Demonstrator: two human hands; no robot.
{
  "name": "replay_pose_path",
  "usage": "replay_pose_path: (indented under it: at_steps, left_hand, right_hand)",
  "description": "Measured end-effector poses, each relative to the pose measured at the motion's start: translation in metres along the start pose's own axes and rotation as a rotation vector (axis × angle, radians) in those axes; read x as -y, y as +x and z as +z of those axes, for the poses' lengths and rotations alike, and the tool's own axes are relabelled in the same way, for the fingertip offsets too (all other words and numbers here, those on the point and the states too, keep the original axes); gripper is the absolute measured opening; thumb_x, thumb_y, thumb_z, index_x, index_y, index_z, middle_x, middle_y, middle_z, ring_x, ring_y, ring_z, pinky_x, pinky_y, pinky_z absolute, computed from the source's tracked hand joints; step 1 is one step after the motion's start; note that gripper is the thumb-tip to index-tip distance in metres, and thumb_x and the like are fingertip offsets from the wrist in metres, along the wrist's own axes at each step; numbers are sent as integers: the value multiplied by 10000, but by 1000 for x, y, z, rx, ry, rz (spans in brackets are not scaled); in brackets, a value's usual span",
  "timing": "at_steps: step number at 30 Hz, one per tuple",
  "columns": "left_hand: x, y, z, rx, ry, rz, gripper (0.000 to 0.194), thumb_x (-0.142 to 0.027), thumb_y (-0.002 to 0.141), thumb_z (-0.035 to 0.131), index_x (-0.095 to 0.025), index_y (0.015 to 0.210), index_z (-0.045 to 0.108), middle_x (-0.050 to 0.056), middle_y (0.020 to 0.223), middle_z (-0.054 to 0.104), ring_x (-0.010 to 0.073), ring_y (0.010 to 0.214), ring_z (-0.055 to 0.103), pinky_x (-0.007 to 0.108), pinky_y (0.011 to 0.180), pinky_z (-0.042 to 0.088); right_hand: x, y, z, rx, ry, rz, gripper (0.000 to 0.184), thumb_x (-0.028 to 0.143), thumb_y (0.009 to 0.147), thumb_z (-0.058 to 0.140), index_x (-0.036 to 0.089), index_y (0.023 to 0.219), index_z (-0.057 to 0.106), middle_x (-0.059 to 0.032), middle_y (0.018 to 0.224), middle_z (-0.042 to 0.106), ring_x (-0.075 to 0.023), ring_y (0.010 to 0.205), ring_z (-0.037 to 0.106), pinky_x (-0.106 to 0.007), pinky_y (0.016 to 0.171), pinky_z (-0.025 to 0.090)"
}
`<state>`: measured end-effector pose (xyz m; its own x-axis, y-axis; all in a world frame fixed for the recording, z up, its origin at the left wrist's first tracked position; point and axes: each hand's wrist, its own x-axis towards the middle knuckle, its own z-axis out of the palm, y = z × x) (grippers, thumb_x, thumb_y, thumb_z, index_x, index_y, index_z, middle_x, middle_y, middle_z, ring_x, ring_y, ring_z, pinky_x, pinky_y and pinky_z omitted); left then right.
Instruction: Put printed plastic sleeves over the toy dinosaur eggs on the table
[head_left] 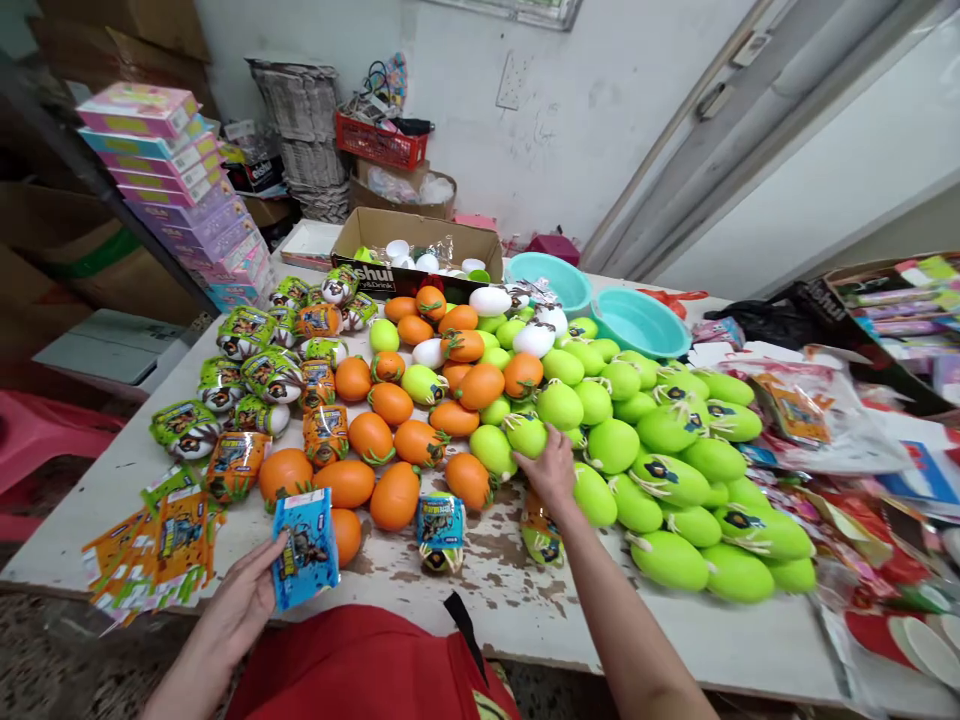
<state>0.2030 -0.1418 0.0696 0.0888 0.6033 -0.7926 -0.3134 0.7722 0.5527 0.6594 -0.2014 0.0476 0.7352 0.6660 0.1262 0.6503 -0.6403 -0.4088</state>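
My left hand [244, 590] pinches a blue printed foil packet [306, 550] near the table's front edge. My right hand [553, 470] reaches into the middle of the pile, its thumb and fingers around the near end of a light green toy egg [526, 434]. Orange eggs [395, 497] lie between my hands, and more green eggs [670, 558] spread to the right. One egg in a blue wrapper [441, 530] stands near me. Just left of my right forearm lies an egg in an orange wrapper [541, 530]. Flat orange and green wrappers [180, 540] are fanned out at the left.
Wrapped eggs [251, 330] cluster at the table's left. Behind the pile stand a cardboard box [420, 235] of egg pieces and two turquoise basins [641, 322]. Stacked pink and purple boxes [195, 215] rise at back left. Bags and packaging [840, 430] clutter the right side.
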Motion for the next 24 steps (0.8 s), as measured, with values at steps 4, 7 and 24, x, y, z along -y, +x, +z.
replay_pose_path:
  at_steps: [4,7,24]
  left_hand:
    - [-5,-7,7,-12,-52,41,219,-111,718,718,-169,926,681,79,907,748,258,845,717,361,761,591]
    - [-10,-14,9,-37,-38,100,188,-146,711,732,-163,893,689,72,884,745,237,825,711,327,743,578]
    - [-16,-37,96,197,201,572,383,-481,756,671,-154,953,704,27,857,700,161,785,583,242,734,450]
  right_hand:
    - [-9,11,-7,31,72,-6,836,505,564,719,110,1261,478,-202,1185,497,-382,1057,504,-496,894,422]
    - [-8,-3,-31,92,302,37,916,547,494,764,128,1252,468,-182,1184,523,-381,1073,516,-490,915,425]
    - [174,-133,6,940,1568,478,517,560,653,716,244,1051,621,-72,1088,689,-286,1036,620,-421,835,529]
